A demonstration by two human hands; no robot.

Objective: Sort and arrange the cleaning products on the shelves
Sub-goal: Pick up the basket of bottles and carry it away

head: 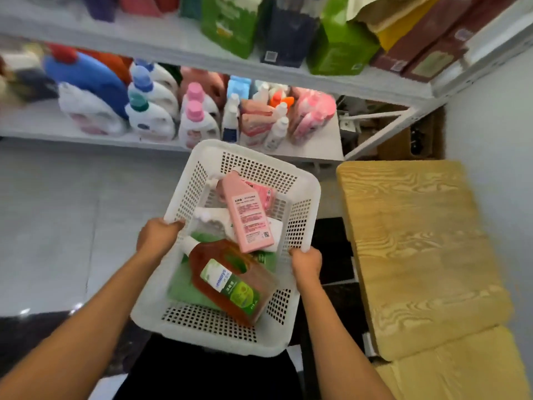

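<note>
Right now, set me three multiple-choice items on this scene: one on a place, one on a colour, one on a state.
1. Where does the pink bottle lie?
A. in the white basket
B. on the wooden surface
C. on the floor

2. What colour is the liquid in the green-labelled bottle?
A. blue
B. amber brown
C. clear

3. How is the basket held?
A. by one hand
B. by no hand
C. by both hands

Answers: 1 A, it rests on other items inside; 2 B, plainly amber; 3 C, left hand and right hand grip opposite rims.

Grey tiled floor [49,226], pale wall [490,125], and a light wooden bench [418,241] at right.
</note>
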